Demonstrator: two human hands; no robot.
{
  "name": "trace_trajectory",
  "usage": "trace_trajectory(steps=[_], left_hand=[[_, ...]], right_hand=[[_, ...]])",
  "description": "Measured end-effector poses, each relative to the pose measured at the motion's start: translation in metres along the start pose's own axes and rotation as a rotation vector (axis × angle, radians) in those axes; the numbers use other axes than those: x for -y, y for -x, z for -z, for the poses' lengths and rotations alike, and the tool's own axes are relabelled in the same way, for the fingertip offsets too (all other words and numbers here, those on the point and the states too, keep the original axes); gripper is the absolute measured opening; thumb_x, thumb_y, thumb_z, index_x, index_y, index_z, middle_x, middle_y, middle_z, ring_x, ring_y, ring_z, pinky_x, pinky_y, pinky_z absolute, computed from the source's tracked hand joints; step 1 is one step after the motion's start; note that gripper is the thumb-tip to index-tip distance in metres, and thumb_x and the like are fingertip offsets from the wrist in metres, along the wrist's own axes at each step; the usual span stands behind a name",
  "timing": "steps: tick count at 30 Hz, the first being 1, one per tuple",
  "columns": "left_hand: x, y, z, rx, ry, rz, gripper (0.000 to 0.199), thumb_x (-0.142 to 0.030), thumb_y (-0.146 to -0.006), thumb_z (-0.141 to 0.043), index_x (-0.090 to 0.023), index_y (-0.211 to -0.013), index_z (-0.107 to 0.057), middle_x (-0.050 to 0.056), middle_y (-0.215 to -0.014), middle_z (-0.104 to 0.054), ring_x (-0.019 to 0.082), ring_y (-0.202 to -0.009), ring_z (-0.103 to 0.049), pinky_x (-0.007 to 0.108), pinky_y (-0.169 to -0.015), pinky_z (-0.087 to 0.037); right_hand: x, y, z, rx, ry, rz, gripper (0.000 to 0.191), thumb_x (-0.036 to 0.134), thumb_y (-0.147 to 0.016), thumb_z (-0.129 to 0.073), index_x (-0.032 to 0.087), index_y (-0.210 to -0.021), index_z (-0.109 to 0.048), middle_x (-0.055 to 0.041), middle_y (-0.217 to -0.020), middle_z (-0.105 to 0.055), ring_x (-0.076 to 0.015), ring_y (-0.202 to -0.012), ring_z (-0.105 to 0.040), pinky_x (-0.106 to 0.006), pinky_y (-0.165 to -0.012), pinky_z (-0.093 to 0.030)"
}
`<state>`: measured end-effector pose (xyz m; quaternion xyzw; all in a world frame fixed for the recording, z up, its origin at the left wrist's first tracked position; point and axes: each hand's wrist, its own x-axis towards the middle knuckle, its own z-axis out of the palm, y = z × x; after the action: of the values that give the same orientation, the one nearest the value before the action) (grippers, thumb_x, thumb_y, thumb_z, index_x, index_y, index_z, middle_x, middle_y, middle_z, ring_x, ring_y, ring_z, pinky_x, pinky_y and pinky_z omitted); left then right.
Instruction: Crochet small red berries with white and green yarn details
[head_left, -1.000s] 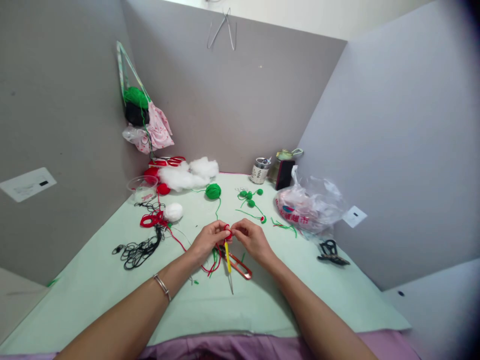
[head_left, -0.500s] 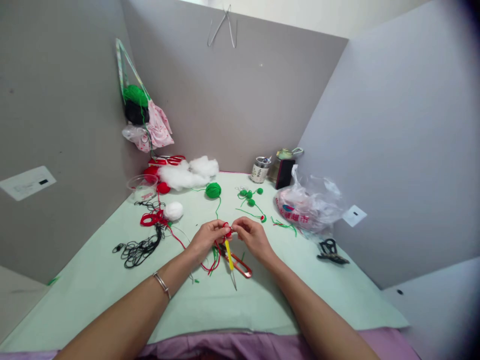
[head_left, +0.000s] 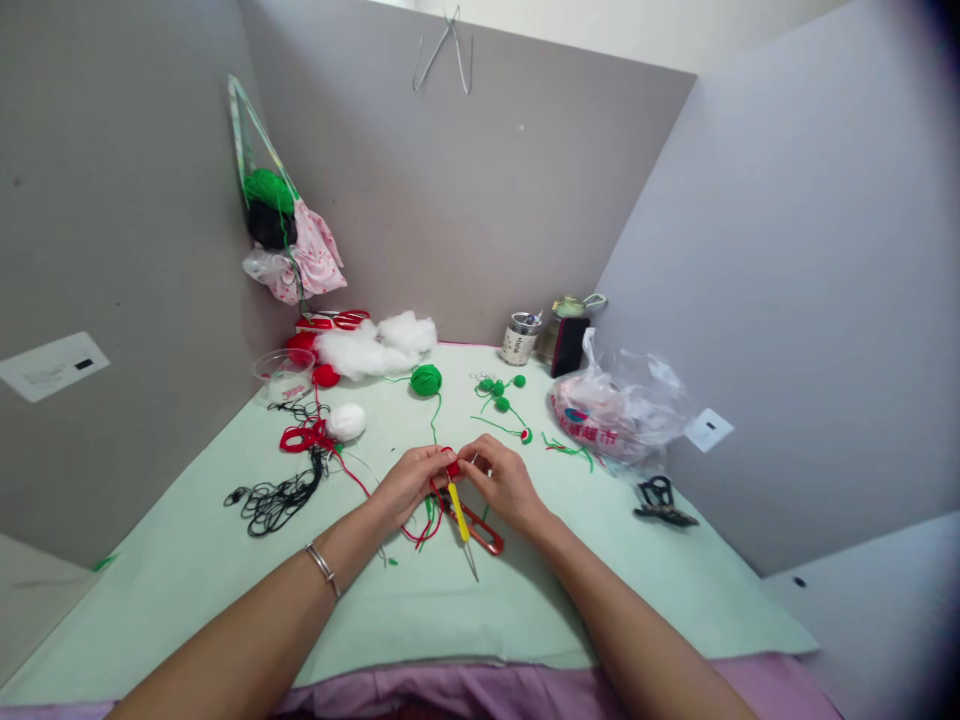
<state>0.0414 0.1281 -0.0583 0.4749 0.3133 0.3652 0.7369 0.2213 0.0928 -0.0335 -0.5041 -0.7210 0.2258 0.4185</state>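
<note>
Evidently the red piece is partway along, judging by the head view: it sits small and bunched between my two hands, above the surface. My left grip is clamped on it, thumb against fingers. My right grip has its fingertips together at the piece's other side; what they pinch is too small for me to tell. The yellow hook slants down from beneath my left fingers, its thin shaft pointing toward me, and I cannot make out what holds its upper end.

As for what is done, small green balls lie beyond my right grip, and they look finished to me. Near them is a red-and-green ball with a long green tail, which I take as shaped but untrimmed. Cut strands lie to its right, so some trimming seems done.

As for what is left, the red piece looks incomplete to me, with loose red yarn trailing just below it. The orange snips rest under the hook, out of my grip. The white stuffing lies at the back, and the green yarn ball stands straight ahead; neither is in use.
</note>
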Motion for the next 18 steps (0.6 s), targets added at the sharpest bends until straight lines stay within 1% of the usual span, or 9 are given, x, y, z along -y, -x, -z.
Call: trace_trajectory(steps=[5, 7, 14, 18], left_hand=[[-0.0003, 0.0015, -0.0003, -0.009, -0.027, -0.011, 0.037, -0.036, -0.101, -0.070, -0.017, -0.133, -0.066, 0.012, -0.133, -0.068, 0.027, -0.112, -0.070, 0.049, -0.093, -0.062], [0.0000, 0.0018, -0.0004, -0.013, -0.040, -0.010, 0.037, -0.036, -0.101, -0.070, -0.017, -0.132, -0.066, 0.012, -0.132, -0.069, 0.027, -0.111, -0.071, 0.048, -0.093, -0.062], [0.0002, 0.0012, 0.0001, -0.049, -0.084, -0.002, 0.035, -0.036, -0.101, -0.069, -0.017, -0.130, -0.067, 0.011, -0.129, -0.070, 0.026, -0.108, -0.071, 0.047, -0.092, -0.062], [0.0005, 0.0018, -0.0006, -0.054, -0.099, 0.025, 0.034, -0.036, -0.101, -0.069, -0.017, -0.129, -0.067, 0.011, -0.127, -0.070, 0.025, -0.105, -0.072, 0.046, -0.089, -0.063]], right_hand=[[-0.0014, 0.0005, 0.0007, 0.010, 0.040, 0.014, 0.010, 0.025, -0.093, -0.071, 0.022, -0.083, -0.073, -0.0014, -0.084, -0.066, -0.0152, -0.069, -0.057, -0.030, -0.067, -0.044], [-0.0022, 0.0000, 0.0010, 0.008, 0.049, 0.009, 0.011, 0.025, -0.093, -0.072, 0.022, -0.083, -0.073, -0.0017, -0.083, -0.066, -0.0160, -0.071, -0.058, -0.030, -0.068, -0.044], [-0.0020, -0.0023, 0.0046, 0.038, 0.023, -0.017, 0.018, 0.024, -0.097, -0.063, 0.021, -0.085, -0.076, -0.0024, -0.084, -0.071, -0.0163, -0.074, -0.064, -0.028, -0.067, -0.046], [-0.0011, -0.0022, 0.0052, 0.026, 0.022, -0.018, 0.018, 0.023, -0.094, -0.064, 0.022, -0.081, -0.076, -0.0015, -0.081, -0.070, -0.0154, -0.072, -0.062, -0.027, -0.066, -0.044]])
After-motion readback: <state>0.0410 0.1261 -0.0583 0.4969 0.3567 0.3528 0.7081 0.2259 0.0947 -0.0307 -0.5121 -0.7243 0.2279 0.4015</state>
